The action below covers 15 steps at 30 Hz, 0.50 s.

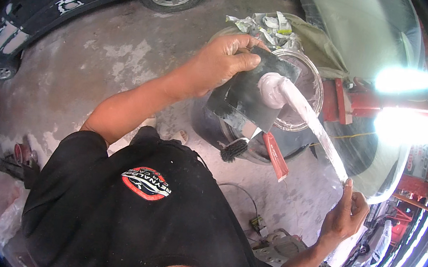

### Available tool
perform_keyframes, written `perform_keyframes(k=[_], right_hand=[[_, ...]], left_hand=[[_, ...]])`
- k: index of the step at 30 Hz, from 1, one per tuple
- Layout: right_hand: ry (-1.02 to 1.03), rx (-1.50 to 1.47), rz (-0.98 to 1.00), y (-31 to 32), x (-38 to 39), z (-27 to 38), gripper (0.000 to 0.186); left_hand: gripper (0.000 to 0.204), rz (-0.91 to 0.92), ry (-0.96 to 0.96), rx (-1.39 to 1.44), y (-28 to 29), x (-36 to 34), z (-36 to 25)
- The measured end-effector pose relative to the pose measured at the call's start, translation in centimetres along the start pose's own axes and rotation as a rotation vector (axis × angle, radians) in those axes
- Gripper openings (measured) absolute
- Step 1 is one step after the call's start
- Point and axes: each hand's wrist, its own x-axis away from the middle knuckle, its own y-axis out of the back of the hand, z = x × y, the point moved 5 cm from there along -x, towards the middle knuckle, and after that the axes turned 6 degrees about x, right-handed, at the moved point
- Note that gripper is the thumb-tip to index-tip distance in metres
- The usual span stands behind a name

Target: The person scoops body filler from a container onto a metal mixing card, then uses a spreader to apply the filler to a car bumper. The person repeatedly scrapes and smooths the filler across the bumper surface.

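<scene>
A black shirt (110, 227) fills the lower left and lower middle of the frame, with a rounded badge (145, 183) in red, black and white on its chest. The left sleeve (85, 146) ends above the elbow. Both the left hand (233, 61) and right hand (346, 212) are ungloved, pale smudges marking the left.
</scene>
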Motion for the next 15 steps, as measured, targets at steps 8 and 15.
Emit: perform_keyframes(k=[8,15], right_hand=[[-0.155,-0.472,0.183,1.3,-0.9,-2.4,0.040],[-0.129,-0.436,0.186,2.8,-2.7,-4.2,0.039]], left_hand=[[0.030,-0.048,0.046,0.025,-0.9,-0.4,1.6],[0.031,-0.007,0.155,0.330,-1.0,-0.8,3.1]])
